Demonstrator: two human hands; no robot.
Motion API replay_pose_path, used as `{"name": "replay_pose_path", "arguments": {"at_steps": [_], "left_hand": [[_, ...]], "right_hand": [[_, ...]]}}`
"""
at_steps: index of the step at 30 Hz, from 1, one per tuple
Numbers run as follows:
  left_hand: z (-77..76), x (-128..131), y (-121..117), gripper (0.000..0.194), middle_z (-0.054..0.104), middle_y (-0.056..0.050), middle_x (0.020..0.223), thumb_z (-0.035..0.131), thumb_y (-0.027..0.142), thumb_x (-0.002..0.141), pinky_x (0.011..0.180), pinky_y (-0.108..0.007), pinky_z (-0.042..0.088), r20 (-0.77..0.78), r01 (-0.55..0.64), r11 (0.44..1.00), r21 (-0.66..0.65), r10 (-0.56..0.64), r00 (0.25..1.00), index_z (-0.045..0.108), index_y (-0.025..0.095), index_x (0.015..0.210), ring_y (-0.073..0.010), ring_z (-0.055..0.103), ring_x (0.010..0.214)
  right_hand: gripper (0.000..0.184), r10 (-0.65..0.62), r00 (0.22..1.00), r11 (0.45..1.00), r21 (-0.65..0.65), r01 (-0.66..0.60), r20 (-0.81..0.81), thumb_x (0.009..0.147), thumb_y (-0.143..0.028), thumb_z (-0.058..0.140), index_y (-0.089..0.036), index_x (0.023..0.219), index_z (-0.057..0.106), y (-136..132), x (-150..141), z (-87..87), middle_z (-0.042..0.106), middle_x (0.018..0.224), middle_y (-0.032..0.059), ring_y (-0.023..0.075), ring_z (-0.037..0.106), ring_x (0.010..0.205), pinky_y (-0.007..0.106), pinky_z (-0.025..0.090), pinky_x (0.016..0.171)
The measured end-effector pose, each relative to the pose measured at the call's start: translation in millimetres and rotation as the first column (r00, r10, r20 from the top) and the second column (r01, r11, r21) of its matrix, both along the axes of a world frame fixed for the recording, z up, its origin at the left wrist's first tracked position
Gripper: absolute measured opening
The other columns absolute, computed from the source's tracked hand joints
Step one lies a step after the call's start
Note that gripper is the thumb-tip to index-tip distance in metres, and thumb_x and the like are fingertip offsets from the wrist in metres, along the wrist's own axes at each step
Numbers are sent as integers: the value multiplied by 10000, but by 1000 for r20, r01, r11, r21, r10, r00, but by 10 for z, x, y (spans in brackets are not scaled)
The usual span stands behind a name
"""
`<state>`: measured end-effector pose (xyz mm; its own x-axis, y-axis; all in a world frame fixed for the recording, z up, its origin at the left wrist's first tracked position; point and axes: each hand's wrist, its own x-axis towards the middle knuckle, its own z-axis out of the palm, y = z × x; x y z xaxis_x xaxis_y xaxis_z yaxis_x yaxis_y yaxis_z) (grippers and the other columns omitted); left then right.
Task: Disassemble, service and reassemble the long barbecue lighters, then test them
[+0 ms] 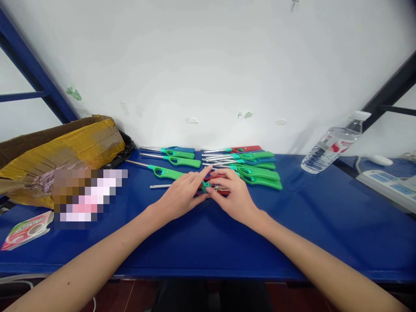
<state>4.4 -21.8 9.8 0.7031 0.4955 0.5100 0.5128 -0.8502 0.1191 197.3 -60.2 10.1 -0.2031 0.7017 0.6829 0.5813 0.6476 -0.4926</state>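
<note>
My left hand (182,193) and my right hand (235,197) meet fingertip to fingertip over the middle of the blue table. Both are closed in a pinch on a red stick lighter, whose teal collar (206,186) shows between the fingers. A metal rod (159,186) sticks out to the left beyond my left hand. My fingers cover most of the lighter. Green stick lighters (260,181) lie just behind my right hand, several stacked with blue and red ones. Beside my left hand rests another green stick lighter (167,172), its rod pointing left.
A taped cardboard box (87,143) sits on the left, with a pink-and-green card (27,232) in front. On the right, a clear water bottle (333,145) leans tilted in view near a white power strip (390,186). The white wall (211,78) rises behind the table (260,255).
</note>
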Motion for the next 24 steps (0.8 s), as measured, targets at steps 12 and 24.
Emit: {"name": "replay_pose_path", "arguments": {"at_steps": [12,24], "left_hand": [[14,-278,296,281,630,-106,1037,484,313,981,928,-442,488,-119,-44,997,-63,37,992,643,163,1158,-247,562,1025],[56,-462,375,239,580,-101,1114,478,288,979,951,-428,457,-216,-40,990,-134,10,976,687,175,1005,-244,531,1087]], "right_hand": [[182,-13,1000,980,-200,16,17,882,-327,596,-197,786,681,185,295,2,676,839,54,175,614,745,302,497,680],[150,171,917,953,-298,-61,361,884,-255,558,-195,891,695,144,662,280,734,819,25,167,654,707,283,461,681]]}}
